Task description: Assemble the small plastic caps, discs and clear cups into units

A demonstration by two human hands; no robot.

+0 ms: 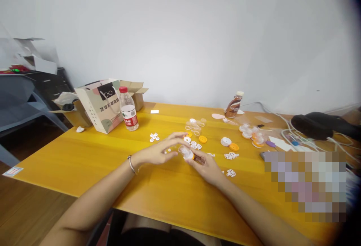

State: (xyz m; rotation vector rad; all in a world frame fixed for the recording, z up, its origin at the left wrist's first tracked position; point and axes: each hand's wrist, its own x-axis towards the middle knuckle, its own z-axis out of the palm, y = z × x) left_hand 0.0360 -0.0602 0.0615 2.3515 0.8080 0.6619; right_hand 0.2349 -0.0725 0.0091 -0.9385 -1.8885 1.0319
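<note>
Over the yellow table (84, 155), both my hands meet on a small clear plastic piece with an orange base (188, 153). My right hand (207, 165) holds it from below with curled fingers. My left hand (160, 150), with a metal bracelet on its wrist, pinches at its top from the left. Around the hands lie white perforated discs (231, 155), orange caps (202, 139), white caps (225, 141) and clear rings (193, 127).
A water bottle with a red cap (128, 108) stands by a paper bag (98, 105) and an open cardboard box (137, 93) at the back left. A brown drink bottle (234, 105), white cables (293, 135) and a black object (318, 125) are on the right.
</note>
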